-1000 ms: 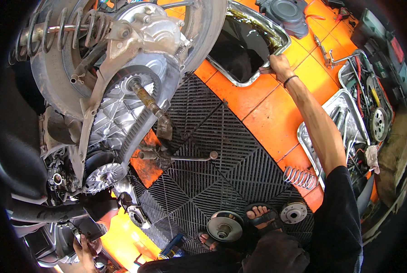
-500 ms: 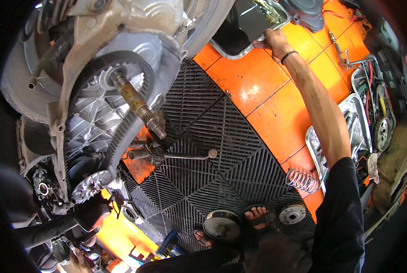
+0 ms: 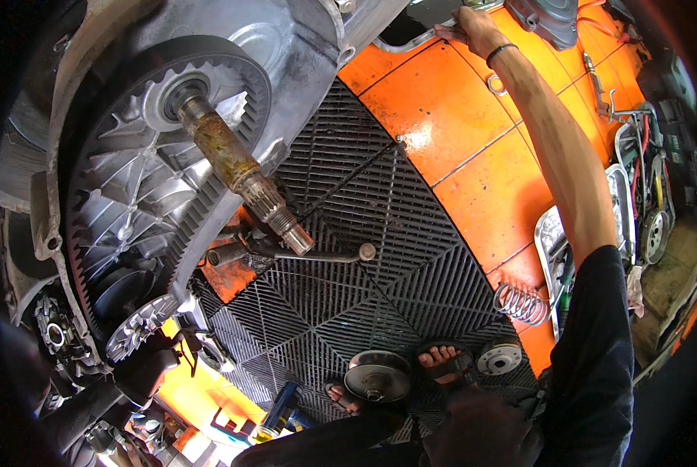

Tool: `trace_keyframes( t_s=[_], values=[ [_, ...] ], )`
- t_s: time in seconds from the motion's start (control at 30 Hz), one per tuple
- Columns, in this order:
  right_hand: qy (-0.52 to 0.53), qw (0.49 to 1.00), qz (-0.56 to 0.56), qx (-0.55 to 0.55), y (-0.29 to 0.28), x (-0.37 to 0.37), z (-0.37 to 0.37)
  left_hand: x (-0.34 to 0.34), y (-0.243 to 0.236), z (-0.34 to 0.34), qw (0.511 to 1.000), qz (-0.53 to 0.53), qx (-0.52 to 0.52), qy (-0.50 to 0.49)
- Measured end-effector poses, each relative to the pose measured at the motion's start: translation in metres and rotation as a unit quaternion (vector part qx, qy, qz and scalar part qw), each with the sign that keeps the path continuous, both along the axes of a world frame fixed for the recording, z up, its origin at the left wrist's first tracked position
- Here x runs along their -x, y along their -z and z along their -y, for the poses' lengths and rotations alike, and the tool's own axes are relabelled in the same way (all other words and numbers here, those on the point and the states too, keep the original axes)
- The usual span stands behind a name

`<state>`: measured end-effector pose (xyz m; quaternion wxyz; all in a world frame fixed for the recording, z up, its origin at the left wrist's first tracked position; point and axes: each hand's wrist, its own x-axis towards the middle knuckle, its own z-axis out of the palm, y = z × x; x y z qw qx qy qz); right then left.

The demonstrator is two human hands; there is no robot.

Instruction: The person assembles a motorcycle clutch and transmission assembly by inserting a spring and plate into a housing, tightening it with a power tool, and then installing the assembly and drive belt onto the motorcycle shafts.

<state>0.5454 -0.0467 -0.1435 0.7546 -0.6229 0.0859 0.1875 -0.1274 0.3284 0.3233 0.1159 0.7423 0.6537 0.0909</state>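
Observation:
My right hand (image 3: 477,29) reaches far to the top of the view, its fingers closed on the near rim of a metal tray (image 3: 405,47) that holds dark liquid. A small metal ring (image 3: 498,84) lies on the orange tiles just below my wrist. My left hand is out of view. On the left is an open scooter drive housing (image 3: 301,58) with a toothed belt (image 3: 196,241). A rusty splined shaft (image 3: 228,159) sticks out of it toward me.
A coil spring (image 3: 521,303) and a second metal tray (image 3: 547,233) lie at right. Near my feet are a round pulley (image 3: 377,373) and a metal disc (image 3: 499,358) on the black ribbed mat (image 3: 348,311). A pedal lever (image 3: 325,255) juts out below the shaft. Top right is a dark cover (image 3: 547,19).
My right hand and the tray have shifted farther away across the tiles. The metal ring now shows below the wrist. The view has moved closer to the drive housing.

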Motion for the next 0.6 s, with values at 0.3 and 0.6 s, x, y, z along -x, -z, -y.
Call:
trace_keyframes(
  t_s=[0.3,0.6],
  values=[
    [-0.015,1.000,-0.009,-0.010,0.022,-0.030,0.004,-0.009,0.012,-0.015,1.000,0.011,0.013,0.017],
    [0.003,0.992,0.057,0.114,-0.017,0.039,0.017,0.003,0.009,-0.014,0.999,0.032,0.004,0.038]
  ],
)
